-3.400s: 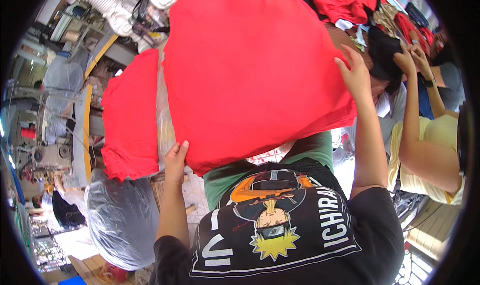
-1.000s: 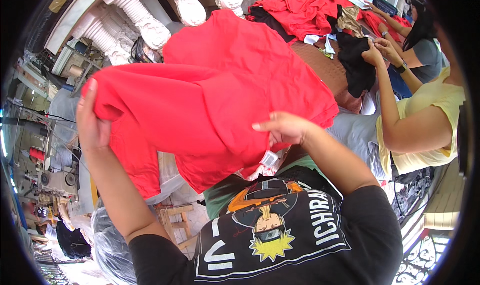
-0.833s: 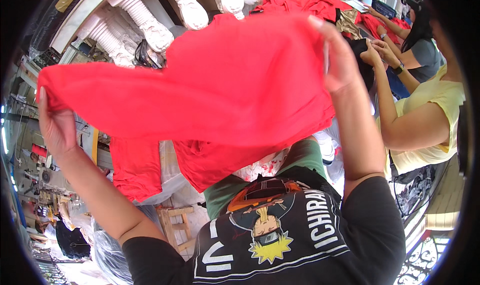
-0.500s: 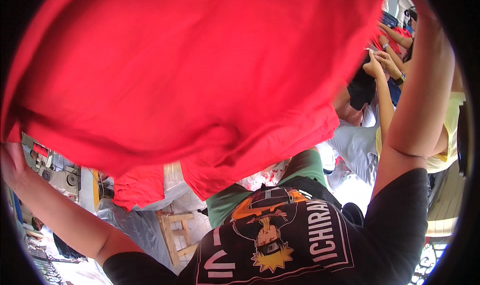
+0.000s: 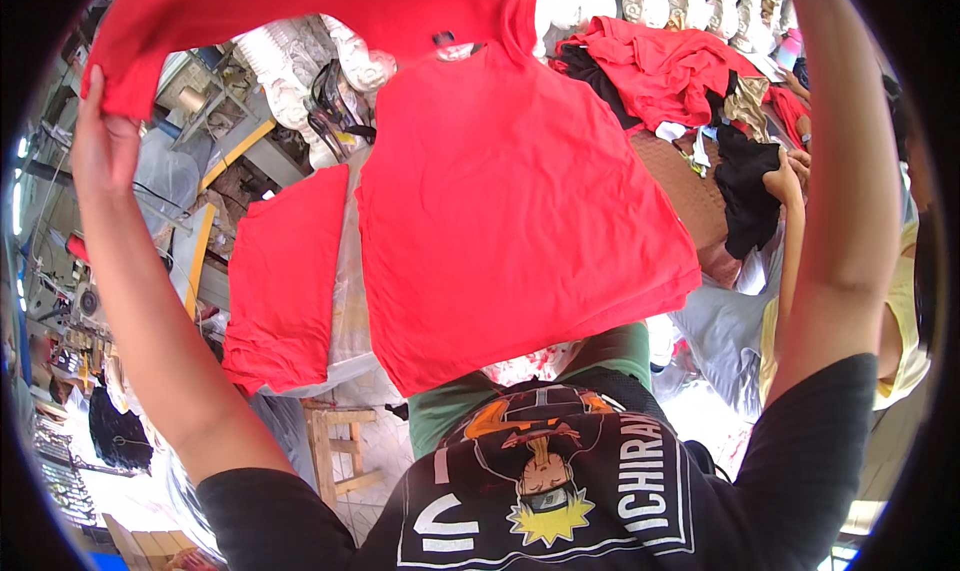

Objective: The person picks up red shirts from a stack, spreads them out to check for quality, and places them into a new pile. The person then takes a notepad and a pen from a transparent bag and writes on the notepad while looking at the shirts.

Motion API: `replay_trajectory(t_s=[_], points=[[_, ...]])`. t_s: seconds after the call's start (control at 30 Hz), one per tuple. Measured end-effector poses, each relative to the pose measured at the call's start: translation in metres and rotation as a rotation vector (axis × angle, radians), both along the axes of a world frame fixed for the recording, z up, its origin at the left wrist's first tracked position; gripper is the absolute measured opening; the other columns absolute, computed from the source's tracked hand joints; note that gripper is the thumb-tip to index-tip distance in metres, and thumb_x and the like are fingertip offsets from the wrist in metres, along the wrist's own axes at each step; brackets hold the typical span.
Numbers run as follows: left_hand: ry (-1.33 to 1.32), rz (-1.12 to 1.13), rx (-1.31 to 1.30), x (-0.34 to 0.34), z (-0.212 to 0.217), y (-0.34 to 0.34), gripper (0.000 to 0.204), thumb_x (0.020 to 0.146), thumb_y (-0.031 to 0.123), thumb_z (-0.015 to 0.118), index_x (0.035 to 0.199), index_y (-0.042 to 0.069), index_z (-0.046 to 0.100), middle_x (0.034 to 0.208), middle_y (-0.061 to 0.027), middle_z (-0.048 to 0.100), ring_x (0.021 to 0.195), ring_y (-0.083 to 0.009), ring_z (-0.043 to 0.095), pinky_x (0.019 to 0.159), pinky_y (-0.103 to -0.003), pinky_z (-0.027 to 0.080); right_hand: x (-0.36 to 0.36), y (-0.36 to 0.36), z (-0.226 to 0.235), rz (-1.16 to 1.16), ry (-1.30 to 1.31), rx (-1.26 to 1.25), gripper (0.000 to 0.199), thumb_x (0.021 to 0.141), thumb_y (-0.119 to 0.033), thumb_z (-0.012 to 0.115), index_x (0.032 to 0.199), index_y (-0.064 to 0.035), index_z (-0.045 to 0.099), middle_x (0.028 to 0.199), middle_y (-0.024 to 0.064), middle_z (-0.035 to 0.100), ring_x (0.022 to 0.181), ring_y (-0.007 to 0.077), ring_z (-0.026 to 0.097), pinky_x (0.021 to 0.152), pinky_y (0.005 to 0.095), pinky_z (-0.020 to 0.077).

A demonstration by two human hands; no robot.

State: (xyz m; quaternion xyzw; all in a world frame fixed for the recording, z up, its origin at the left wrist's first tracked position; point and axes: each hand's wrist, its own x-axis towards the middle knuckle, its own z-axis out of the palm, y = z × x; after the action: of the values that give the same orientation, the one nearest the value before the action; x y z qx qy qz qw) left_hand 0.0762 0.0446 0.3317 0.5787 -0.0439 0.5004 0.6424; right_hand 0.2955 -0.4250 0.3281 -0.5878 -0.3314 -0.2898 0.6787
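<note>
Holds a red cloth (image 5: 300, 6) up high by the lower left corner, with the left hand (image 5: 108, 151) clamped on the edge. Reaches past the top of the view with the right arm (image 5: 845, 171), with the right hand out of sight; cannot tell the state of those fingers. Looks plain and bright red, a bit blurry, with soft folds, a small dark spot near the low edge, and the top cut off from view. Just below, a big flat red pile (image 5: 530, 221), with layers at the right edge. To the left, a smaller red pile (image 5: 285, 281), near a wooden stool (image 5: 340, 451). To the right, a black cloth (image 5: 745, 186) in another person's hand (image 5: 784, 179), partly behind the right arm. Farther back, a messy red heap (image 5: 660, 76) and white posts (image 5: 645, 1), some hidden by the held cloth.
</note>
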Motion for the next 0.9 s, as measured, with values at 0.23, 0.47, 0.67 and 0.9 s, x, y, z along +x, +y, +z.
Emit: replay_trajectory(t_s=[0.23, 0.47, 0.67, 0.9], points=[[0.572, 0.086, -0.177, -0.019, -0.229, -0.030, 0.056, 0.089, 0.034, 0.061, 0.130, 0.001, 0.044, 0.128, -0.0127, 0.052, 0.115, -0.0210, 0.053, 0.096, -0.036, 0.044, -0.011, -0.035, -0.219, 0.150, 0.836, -0.165, 0.033, 0.086, -0.027, 0.065, 0.104, 0.0005, 0.062, 0.096, 0.0077, 0.067, 0.079, 0.0138, 0.065, 0.071, 0.0279, 0.0517], [1.000, -0.146, -0.089, -0.088, -0.388, -0.070, 0.027, 0.094, 0.024, 0.056, 0.108, 0.001, 0.060, 0.097, -0.0038, 0.065, 0.087, -0.0106, 0.061, 0.078, -0.027, 0.049, -0.047, -0.063, -0.360, -0.288, 0.906, -0.789, 0.036, 0.086, -0.017, 0.063, 0.116, 0.0010, 0.057, 0.102, 0.0130, 0.066, 0.090, 0.0215, 0.064, 0.082, 0.0333, 0.0488], [1.419, 0.007, 0.289, -0.121, -0.357, -0.027, 0.037, 0.088, 0.036, 0.063, 0.079, 0.000, 0.062, 0.066, -0.0046, 0.061, 0.064, -0.0112, 0.057, 0.061, -0.027, 0.045, -0.046, 0.024, -0.339, -0.708, -0.180, -0.864, 0.042, 0.090, -0.027, 0.058, 0.128, -0.0081, 0.053, 0.128, 0.0148, 0.053, 0.123, 0.0296, 0.046, 0.099, 0.0429, 0.0381], [1.428, 1.080, 0.379, -0.170, -0.393, 0.049, 0.063, 0.072, 0.047, 0.073, 0.099, -0.008, 0.059, 0.095, -0.0218, 0.064, 0.086, -0.0312, 0.063, 0.080, -0.038, 0.048, -0.043, 0.062, -0.419, -0.627, 0.036, -1.325, 0.044, 0.093, -0.037, 0.049, 0.130, -0.0140, 0.051, 0.138, 0.0074, 0.046, 0.132, 0.0249, 0.037, 0.108, 0.0480, 0.0261]])
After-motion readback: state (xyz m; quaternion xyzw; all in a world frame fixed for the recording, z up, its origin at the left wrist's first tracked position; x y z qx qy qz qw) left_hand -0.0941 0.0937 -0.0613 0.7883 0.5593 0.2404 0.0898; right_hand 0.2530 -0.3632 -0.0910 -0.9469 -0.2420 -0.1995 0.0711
